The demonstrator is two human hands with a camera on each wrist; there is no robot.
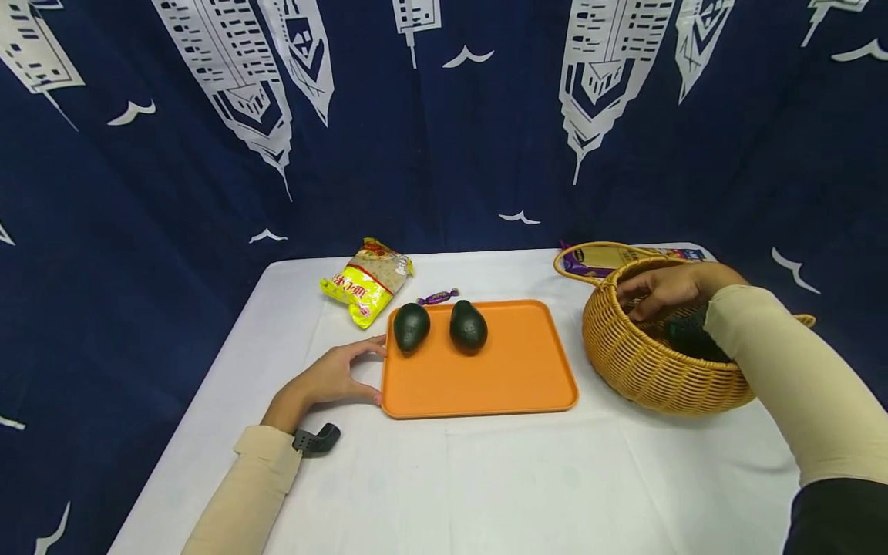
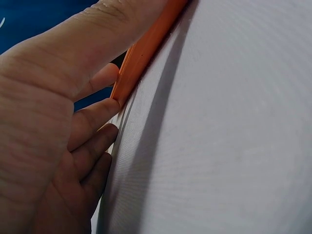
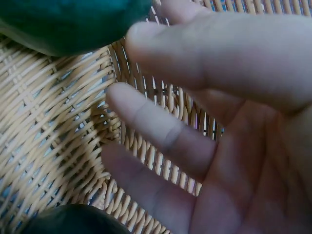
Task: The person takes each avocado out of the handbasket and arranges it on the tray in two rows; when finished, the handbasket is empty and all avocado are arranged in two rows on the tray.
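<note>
My left hand (image 1: 336,378) touches the left edge of an orange tray (image 1: 486,389), with thumb and fingers spread. In the left wrist view the fingers are fairly straight against the tray's rim (image 2: 146,46). Two dark green avocados (image 1: 412,327) lie on the tray near its back left. My right hand (image 1: 669,289) reaches inside a wicker basket (image 1: 659,381). In the right wrist view, its loosely extended fingers (image 3: 161,122) hold nothing. The thumb tip is at a smooth green fruit, likely an avocado (image 3: 73,24); whether they touch I cannot tell. Another dark rounded thing (image 3: 75,222) lies lower in the basket.
A yellow snack packet (image 1: 368,281) lies behind the tray's left corner, beside a purple-wrapped candy (image 1: 438,297). Behind the basket is a purple and tan package (image 1: 590,262), partly hidden by the basket's handle (image 1: 565,258). A white cloth covers the table (image 1: 520,478).
</note>
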